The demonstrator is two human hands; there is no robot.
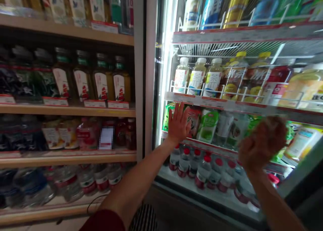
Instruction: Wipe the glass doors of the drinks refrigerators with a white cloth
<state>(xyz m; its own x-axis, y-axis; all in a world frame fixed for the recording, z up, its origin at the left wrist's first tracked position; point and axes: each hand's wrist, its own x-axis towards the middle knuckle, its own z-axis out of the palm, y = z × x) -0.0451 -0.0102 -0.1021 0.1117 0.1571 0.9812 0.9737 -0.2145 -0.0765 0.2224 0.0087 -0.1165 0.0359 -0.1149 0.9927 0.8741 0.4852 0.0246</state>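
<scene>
My left hand (178,123) reaches into the lit drinks fridge with its fingers stretched out and apart. It is in front of a shelf of drinks, between a green pack (166,116) and a red-and-dark pack (193,121). A green-and-white pack (207,126) stands just to its right. Whether the fingers touch any of them I cannot tell. My right hand (263,143) is raised in front of the same shelf farther right. Motion smears its fingers, which look curled, and anything in them cannot be made out. Behind it are more green packs, partly hidden.
White-capped tea bottles (196,77) stand behind a wire rail above my left hand, with cans (191,10) higher up. Red-capped water bottles (204,170) line the fridge floor. A fridge frame (148,73) divides it from wooden shelves (75,110) of bottles at left.
</scene>
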